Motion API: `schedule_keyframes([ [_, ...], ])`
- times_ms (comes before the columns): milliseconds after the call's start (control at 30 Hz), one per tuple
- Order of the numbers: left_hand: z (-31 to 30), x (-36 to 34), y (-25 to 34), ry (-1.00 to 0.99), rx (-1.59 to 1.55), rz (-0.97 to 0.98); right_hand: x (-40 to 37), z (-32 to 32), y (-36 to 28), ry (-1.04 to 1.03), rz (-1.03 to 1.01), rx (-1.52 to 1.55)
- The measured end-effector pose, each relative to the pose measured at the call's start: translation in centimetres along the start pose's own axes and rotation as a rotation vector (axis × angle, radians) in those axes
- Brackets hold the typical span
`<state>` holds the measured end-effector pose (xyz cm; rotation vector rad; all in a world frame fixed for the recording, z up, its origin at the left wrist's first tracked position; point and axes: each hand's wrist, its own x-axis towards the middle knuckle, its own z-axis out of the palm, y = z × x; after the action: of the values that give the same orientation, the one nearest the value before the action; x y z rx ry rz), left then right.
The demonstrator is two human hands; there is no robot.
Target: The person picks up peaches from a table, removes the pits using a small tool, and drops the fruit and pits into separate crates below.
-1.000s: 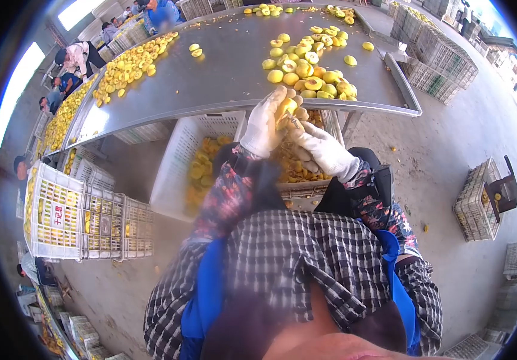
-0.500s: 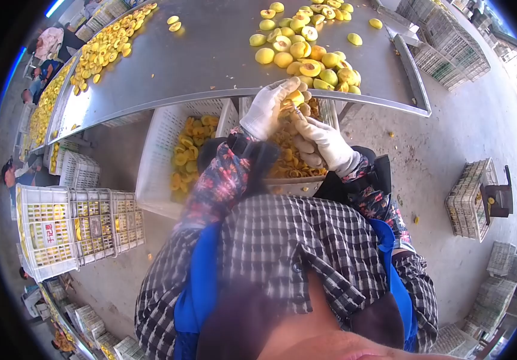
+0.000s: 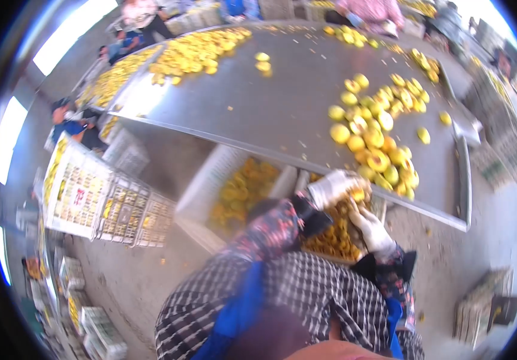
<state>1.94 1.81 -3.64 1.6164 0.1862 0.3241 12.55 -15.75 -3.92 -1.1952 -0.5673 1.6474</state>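
In a white glove, my left hand (image 3: 332,188) is closed around a yellow peach piece (image 3: 358,195) just off the table's near edge. My right hand (image 3: 374,230), also gloved, is closed close beside the fruit; a thin thing may be between its fingers, but blur hides it. Below both hands sits a crate of brownish-orange scraps (image 3: 330,241). A heap of halved and whole yellow peaches (image 3: 378,159) lies on the metal table (image 3: 258,114) just beyond my hands.
Left of my hands is a white crate (image 3: 195,201) holding yellow pieces. Stacked crates (image 3: 105,201) stand further left, with another crate (image 3: 480,306) on the floor at right. A larger peach pile (image 3: 201,51) covers the table's far left. Several people are around the far side.
The view has tilted and swung, so the table and hands appear lower and further right. Both hands stay together over the scrap crate, my left still holding the peach piece.
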Motion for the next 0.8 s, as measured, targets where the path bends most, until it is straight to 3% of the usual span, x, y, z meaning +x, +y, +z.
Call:
schedule_keyframes([
  [33,0.2,0.3,-0.9,0.031,-0.237,-0.116,0.9,-1.6,0.8,0.043,-0.068,-0.242],
  [67,0.9,0.6,-1.1,0.133,-0.519,-0.241,0.8,-0.9,0.4,0.078,-0.134,-0.273],
  [133,1.2,0.9,-0.6,0.130,-0.657,-0.296,2.1,-1.7,2.3,0.170,-0.345,-0.454],
  [200,1.7,1.1,0.0,0.239,-0.600,-0.289,3.6,-2.3,4.3,0.404,-0.747,-0.936],
  [233,1.8,1.2,-0.3,0.250,-0.610,-0.275,3.5,-1.1,3.6,0.312,-0.735,-0.679],
  [333,1.8,1.0,-0.5,0.216,-0.635,-0.200,0.6,0.4,0.0,0.063,-0.041,0.166],
  [433,2.9,1.1,-1.0,0.313,-0.730,-0.160,0.6,0.3,0.4,-0.023,-0.015,0.336],
  [500,3.2,1.6,-1.6,0.375,-0.715,-0.166,0.7,0.1,0.7,-0.046,-0.031,0.275],
  [600,3.2,1.1,0.5,0.478,-0.747,-0.210,0.7,2.1,0.5,0.102,-0.164,0.185],
  [767,1.3,0.1,-1.2,0.376,-0.874,-0.161,-1.0,0.8,0.3,0.083,-0.183,0.127],
  [800,0.9,0.0,-0.4,0.443,-0.961,-0.205,-1.4,0.6,0.1,0.138,-0.161,0.057],
])
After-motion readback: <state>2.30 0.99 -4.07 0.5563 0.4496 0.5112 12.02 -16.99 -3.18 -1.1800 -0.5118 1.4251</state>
